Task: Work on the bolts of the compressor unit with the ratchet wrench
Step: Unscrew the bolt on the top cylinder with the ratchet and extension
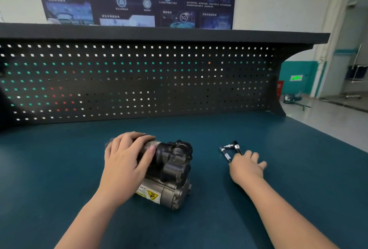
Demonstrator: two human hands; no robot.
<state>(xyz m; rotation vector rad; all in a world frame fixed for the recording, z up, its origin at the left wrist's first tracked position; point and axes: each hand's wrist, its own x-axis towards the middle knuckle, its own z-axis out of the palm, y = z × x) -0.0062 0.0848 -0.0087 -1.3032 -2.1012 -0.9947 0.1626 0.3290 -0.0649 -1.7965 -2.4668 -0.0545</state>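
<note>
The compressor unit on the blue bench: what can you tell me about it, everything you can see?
The compressor unit lies on its side on the blue bench top. It has a greyish metal cylindrical body with a yellow warning label and a bulky black block of housings on top. The left hand rests over its far end. The right hand is apart from it.

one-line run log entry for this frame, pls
phase: tool pickup | left hand: resting on compressor unit | right hand: at ratchet wrench handles, grip unclear | bolts: untouched
</note>
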